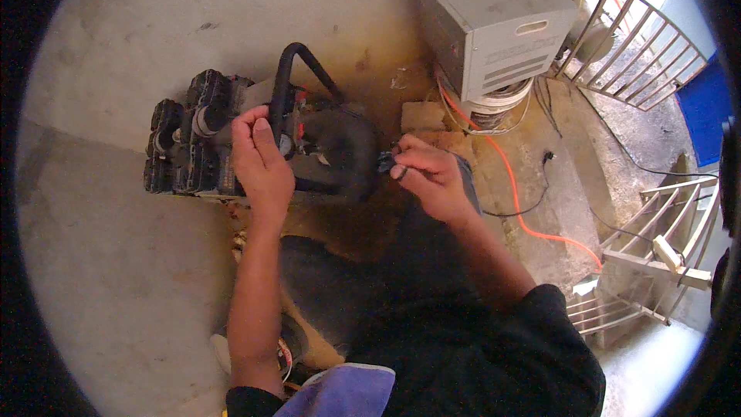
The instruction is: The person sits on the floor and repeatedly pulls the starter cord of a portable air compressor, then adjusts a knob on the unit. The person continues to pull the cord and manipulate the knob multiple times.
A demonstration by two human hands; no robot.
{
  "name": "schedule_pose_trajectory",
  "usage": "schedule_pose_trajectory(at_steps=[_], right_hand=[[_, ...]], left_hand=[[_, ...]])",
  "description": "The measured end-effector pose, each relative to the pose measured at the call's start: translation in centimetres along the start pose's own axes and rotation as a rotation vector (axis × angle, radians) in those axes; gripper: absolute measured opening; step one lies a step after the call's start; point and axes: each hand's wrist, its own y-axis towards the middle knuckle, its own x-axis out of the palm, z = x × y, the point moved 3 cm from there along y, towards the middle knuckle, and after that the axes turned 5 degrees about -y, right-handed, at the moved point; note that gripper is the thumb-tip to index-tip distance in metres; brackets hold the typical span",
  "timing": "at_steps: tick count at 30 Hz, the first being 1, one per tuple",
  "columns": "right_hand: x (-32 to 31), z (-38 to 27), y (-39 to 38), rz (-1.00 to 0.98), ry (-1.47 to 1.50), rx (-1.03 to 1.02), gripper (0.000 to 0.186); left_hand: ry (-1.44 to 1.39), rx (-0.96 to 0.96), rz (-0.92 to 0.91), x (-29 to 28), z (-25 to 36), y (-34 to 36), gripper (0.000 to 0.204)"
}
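A portable air compressor [340, 147] with a dark rounded tank stands ahead of me, left of centre. Ribbed black motor heads [204, 120] sit at its left end, and a black tube handle [289, 66] rises over it. My left hand [264, 174] is closed, thumb against curled fingers, right beside the handle and a small round gauge [286, 146]. What those fingers hold, if anything, is hidden. At the tank's right end my right hand [434, 179] pinches a small dark piece [384, 161], too blurred to name.
A grey metal box [502, 31] rests on a white bucket [494, 108] at the back right. An orange hose [513, 185] and a black cable with a plug [546, 177] lie on the floor. Metal railings [633, 38] stand farther right. Near my left forearm is a container [289, 340] with wires.
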Motion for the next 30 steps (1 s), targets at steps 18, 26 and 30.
schedule_pose_trajectory(at_steps=[18, 26, 30], right_hand=[[-2.8, -7.3, -3.4, -0.193, -0.299, 0.071, 0.003], [0.2, -7.1, -4.7, -0.374, -0.201, 0.195, 0.004], [0.8, -6.6, -5.1, -0.387, -0.160, 0.281, 0.004]], left_hand=[[-0.380, 0.015, -0.592, 1.6, 6.5, -10.4, 0.012], [-0.565, 0.021, -0.721, 1.2, 6.2, -12.7, 0.031], [-0.517, 0.142, -0.670, 1.0, 4.6, -14.5, 0.019]])
